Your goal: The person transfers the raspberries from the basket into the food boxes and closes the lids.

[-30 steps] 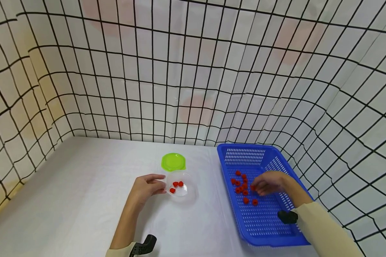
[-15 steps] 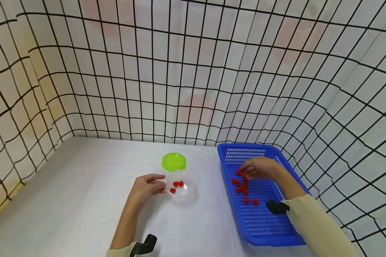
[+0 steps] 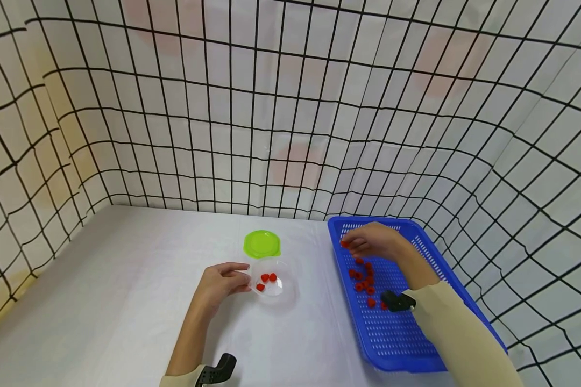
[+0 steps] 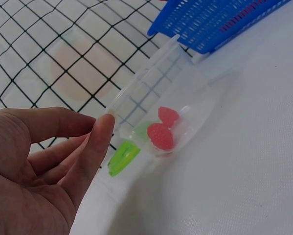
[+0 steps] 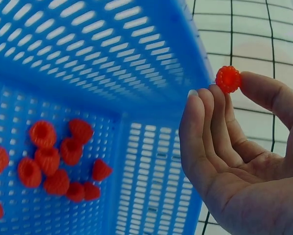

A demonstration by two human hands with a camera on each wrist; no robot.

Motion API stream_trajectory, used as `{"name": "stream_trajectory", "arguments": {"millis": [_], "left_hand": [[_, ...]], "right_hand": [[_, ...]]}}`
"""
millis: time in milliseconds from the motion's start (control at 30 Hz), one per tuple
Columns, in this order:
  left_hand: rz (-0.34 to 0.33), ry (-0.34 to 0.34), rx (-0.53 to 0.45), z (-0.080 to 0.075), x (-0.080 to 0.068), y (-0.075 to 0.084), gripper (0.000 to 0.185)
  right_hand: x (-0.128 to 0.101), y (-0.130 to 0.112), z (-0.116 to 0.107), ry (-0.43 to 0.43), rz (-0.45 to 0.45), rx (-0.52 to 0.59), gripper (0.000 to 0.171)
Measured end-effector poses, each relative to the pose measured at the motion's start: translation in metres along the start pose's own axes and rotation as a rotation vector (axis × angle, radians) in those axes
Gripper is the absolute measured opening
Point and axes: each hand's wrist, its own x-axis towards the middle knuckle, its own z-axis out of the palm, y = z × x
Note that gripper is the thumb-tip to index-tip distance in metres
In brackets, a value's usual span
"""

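Observation:
A raspberry (image 5: pixel 228 79) is pinched between thumb and fingertip of my right hand (image 3: pixel 375 240), which is above the far left part of the blue basket (image 3: pixel 358 336). Several more raspberries (image 5: pixel 47 160) lie on the basket's floor. With thumb and finger, my left hand (image 3: pixel 221 283) pinches the rim of a clear plastic cup (image 3: pixel 285 279) standing on the table. Inside that cup sit 3 red raspberries (image 4: pixel 160 136); one is mostly hidden in the left wrist view.
Just behind the cup lies a bright green lid (image 3: pixel 262 244). Black wire mesh (image 3: pixel 271 129) walls stand around the back and sides of the white table (image 3: pixel 126 279).
My right hand has moved from the middle of the basket up and left toward its far left edge, and now carries a raspberry. The left hand and cup stay in place.

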Motion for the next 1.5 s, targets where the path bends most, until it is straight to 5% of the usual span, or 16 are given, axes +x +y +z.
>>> {"name": "stream_trajectory", "arguments": {"millis": [767,1500], "left_hand": [[-0.009,0.0,0.007,0.001,0.0,0.0,0.031],[-0.003,0.009,0.032,0.001,0.0,0.0,0.029]], "right_hand": [[0.015,-0.036,0.047,-0.06,-0.011,0.084,0.029],[0.037,-0.035,0.112,-0.158,0.043,-0.005,0.024]]}}
